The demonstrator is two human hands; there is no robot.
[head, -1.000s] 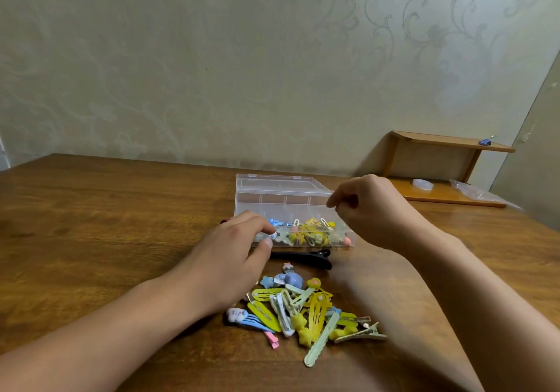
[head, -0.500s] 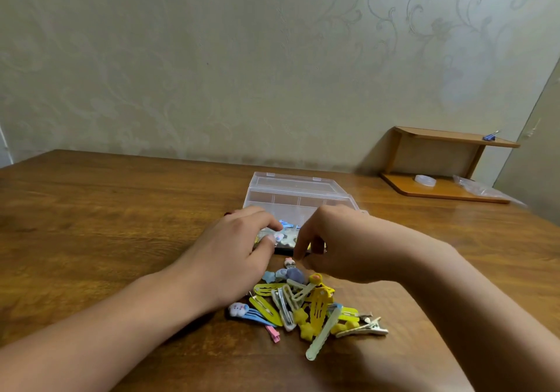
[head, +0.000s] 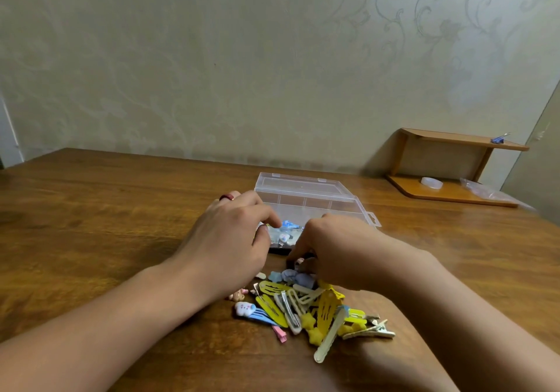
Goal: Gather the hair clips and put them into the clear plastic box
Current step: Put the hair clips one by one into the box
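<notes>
The clear plastic box [head: 315, 207] lies open mid-table, its lid tilted back, with several hair clips [head: 288, 234] in its front part. My left hand [head: 230, 240] is curled over the box's front-left corner, thumb and fingers against its wall. A pile of yellow, blue and white hair clips [head: 321, 310] lies in front of the box. Between box and pile lies a long black clip [head: 277, 251], partly hidden. My right hand [head: 336, 249] reaches down to the pile's far end, fingertips pinched on a small pinkish clip [head: 300, 260].
The wooden table [head: 106, 210] runs back to a papered wall. A small wooden shelf [head: 448, 146] stands at the back right with a tape roll [head: 431, 183], a plastic bag [head: 485, 193] and a blue binder clip [head: 498, 140].
My right hand has come down from above the box to the far end of the pile and closed its fingertips there. My left hand has stayed at the box's front corner.
</notes>
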